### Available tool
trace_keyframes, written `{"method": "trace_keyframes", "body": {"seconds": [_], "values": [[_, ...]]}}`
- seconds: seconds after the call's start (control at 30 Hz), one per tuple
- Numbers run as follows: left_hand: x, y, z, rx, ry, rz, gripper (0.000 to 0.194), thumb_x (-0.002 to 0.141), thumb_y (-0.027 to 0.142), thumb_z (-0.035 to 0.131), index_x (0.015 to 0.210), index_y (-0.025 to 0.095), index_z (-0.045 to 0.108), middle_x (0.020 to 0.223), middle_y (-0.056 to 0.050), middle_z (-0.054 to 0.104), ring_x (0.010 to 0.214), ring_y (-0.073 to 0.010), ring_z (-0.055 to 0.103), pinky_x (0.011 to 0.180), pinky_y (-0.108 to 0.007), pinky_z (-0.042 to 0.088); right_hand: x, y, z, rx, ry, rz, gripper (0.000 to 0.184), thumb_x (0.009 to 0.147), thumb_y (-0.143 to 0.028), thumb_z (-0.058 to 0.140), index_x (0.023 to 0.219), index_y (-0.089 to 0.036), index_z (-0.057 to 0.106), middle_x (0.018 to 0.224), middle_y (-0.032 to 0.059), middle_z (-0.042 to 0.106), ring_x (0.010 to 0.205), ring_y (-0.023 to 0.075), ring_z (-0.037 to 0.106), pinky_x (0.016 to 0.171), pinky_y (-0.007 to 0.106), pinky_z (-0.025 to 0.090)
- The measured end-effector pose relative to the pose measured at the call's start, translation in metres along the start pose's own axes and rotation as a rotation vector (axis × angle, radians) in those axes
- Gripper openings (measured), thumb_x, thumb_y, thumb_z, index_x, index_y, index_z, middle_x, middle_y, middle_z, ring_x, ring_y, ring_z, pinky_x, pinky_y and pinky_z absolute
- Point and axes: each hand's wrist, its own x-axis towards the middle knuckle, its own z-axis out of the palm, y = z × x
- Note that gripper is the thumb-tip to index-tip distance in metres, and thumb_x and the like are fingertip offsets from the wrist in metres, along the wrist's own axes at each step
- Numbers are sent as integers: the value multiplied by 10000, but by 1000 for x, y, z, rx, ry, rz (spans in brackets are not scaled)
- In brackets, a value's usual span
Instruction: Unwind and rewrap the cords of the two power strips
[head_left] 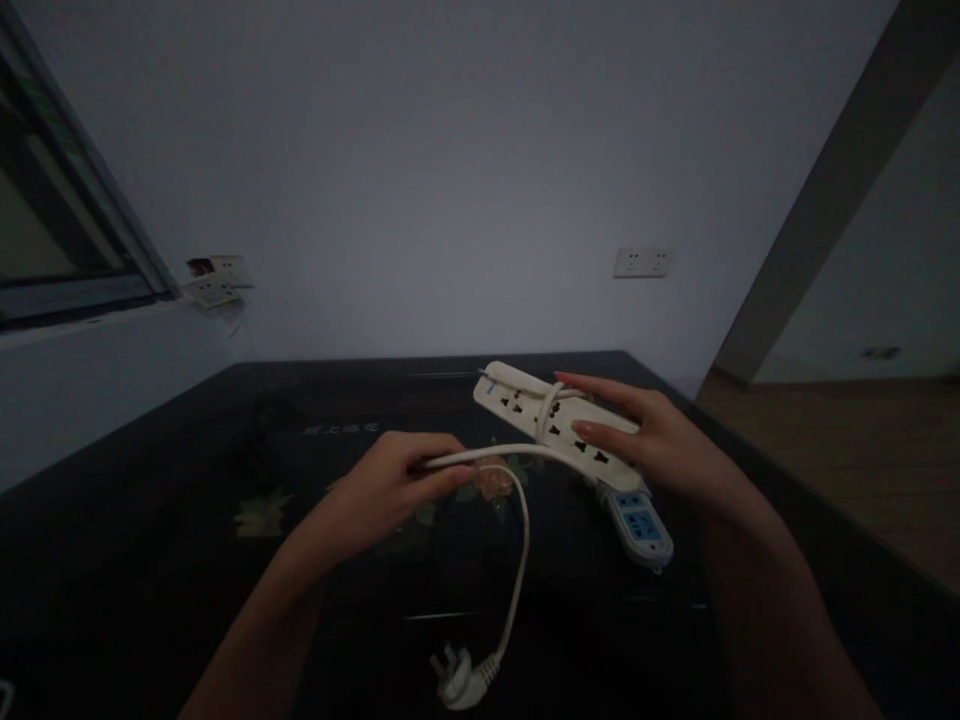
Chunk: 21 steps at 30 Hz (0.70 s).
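Note:
My right hand (637,430) grips the right part of a white power strip (517,395), thumb on its socket face. The strip is tilted above the dark table. A turn of its white cord (551,412) wraps around its middle. My left hand (405,480) pinches a stretch of the same cord to the left of the strip. From there the cord loops down to a plug (461,680) with bare metal prongs, hanging low in front of me. Partly hidden behind the strip, a second power strip with blue sockets (641,525) lies on the table.
The dark glossy table (300,400) bears printed flowers and faint lettering. Its far edge meets a pale wall with a double wall socket (643,262). More sockets (217,280) are by the window at left. Wooden floor (825,450) shows at right.

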Motion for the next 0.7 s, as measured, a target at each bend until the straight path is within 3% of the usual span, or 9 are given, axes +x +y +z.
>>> {"method": "trace_keyframes", "body": {"seconds": [0.13,0.23,0.3,0.4,0.47,0.57,0.63,0.7], "values": [[-7,9,5,-28,-230,63,266,892,392,512,939,212,702,714,1,626,656,-137,544,590,-210,390,-3,-10,11,106,40,-103,508,795,-327,653,1286,-236,557,1313,65,578,1153,252,568,978,429,460],[-9,13,17,-305,-505,24,453,870,489,516,1237,230,572,927,-55,663,777,-182,595,648,-243,447,-8,-20,20,156,54,-176,475,805,-305,648,1271,-261,568,1304,46,584,1106,232,596,965,409,470],[-7,13,34,-522,-537,-45,613,855,592,463,1324,199,466,1011,-108,645,794,-192,604,653,-271,475,-11,-27,27,151,77,-217,466,804,-280,647,1264,-273,574,1307,34,580,1124,228,584,985,404,453],[0,10,67,-790,-527,-77,697,739,639,595,1246,175,478,949,-102,630,760,-171,614,648,-267,483,-13,-34,35,149,106,-242,466,805,-259,639,1266,-285,575,1322,28,567,1161,238,559,1003,412,434],[4,9,85,-1010,-643,-86,677,709,559,688,1241,210,457,902,-72,640,659,-140,619,599,-253,484,-13,-37,38,162,105,-232,466,802,-265,642,1263,-295,577,1319,26,570,1184,251,541,1007,434,428],[6,11,101,-1196,-758,-117,440,728,430,717,1050,163,581,771,-36,630,477,-82,550,490,-214,462,-13,-36,40,229,64,-200,471,797,-282,652,1261,-313,574,1313,12,574,1201,256,529,997,449,439],[6,10,106,-1163,-710,-144,280,746,368,705,858,125,623,703,-23,605,427,-58,499,443,-190,441,-13,-35,40,299,31,-177,478,793,-284,663,1261,-310,573,1310,14,577,1184,255,543,966,432,468],[8,6,109,-1072,-581,-171,230,748,340,701,773,127,618,641,-7,583,418,-55,471,421,-181,419,-14,-34,39,370,-6,-162,497,783,-279,677,1267,-305,567,1316,21,573,1141,250,576,910,402,507]]}}
